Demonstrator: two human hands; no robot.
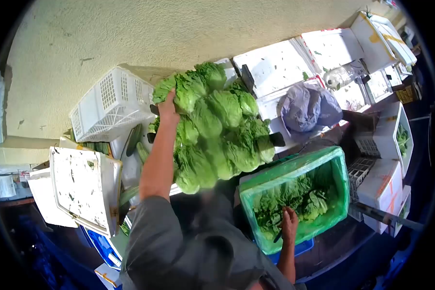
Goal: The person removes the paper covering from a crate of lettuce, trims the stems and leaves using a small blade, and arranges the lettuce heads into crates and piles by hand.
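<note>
Head camera: left hand, closure unclear, wants light pressure on the far lettuce; right hand, gripping a dark tool, should spare the near-right leaves.

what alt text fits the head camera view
A person's left hand rests on a pile of lettuce; their right hand, holding something dark, is over a green-lined bin of leafy greens. White boxes and a crate stand around.

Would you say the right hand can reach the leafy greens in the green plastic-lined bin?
Probably yes: the right hand is over the open bin, with no lid across the leafy greens, though it seems to hold a thin dark tool.
</note>
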